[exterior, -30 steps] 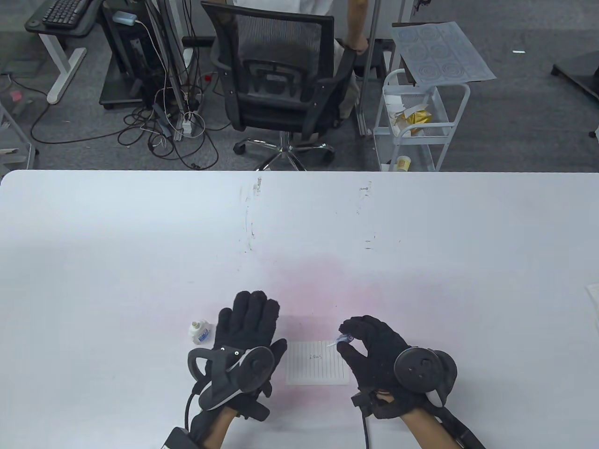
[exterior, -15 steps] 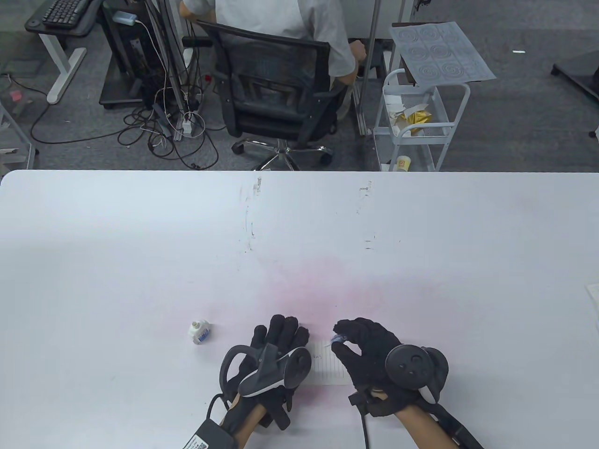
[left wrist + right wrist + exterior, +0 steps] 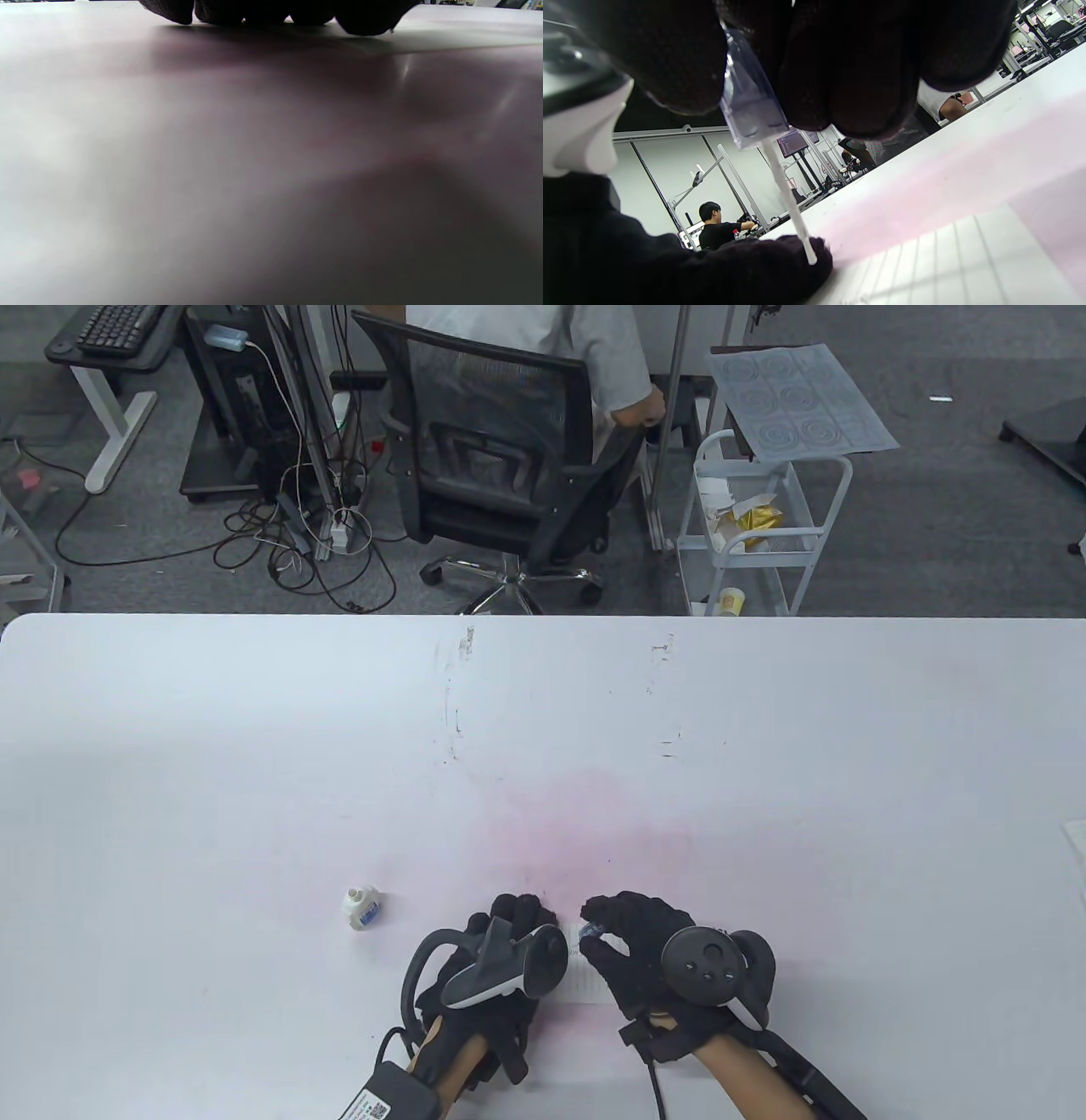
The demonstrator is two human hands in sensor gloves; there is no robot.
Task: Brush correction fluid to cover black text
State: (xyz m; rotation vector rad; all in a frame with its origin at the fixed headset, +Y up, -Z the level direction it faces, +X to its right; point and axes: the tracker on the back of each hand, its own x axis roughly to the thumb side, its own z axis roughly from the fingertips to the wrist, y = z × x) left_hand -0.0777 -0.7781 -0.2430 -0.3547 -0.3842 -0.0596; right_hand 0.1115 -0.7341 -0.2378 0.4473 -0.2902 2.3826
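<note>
Brush [image 3: 780, 182]: clear cap pinched in the right hand's fingertips [image 3: 840, 84]; thin white stem slants down, its tip in front of a left fingertip [image 3: 780, 262] in the right wrist view.
Paper [image 3: 584, 980]: lined sheet flat on the table [image 3: 254, 729], between both hands, largely covered by them; text not legible.
Right hand [image 3: 645, 959]: closed around the brush cap, over the paper's right part.
Left hand [image 3: 496, 959]: fingers together, flat, pressing the paper's left edge.
Bottle [image 3: 362, 906]: small, white, uncapped, left of the left hand, apart from it.
</note>
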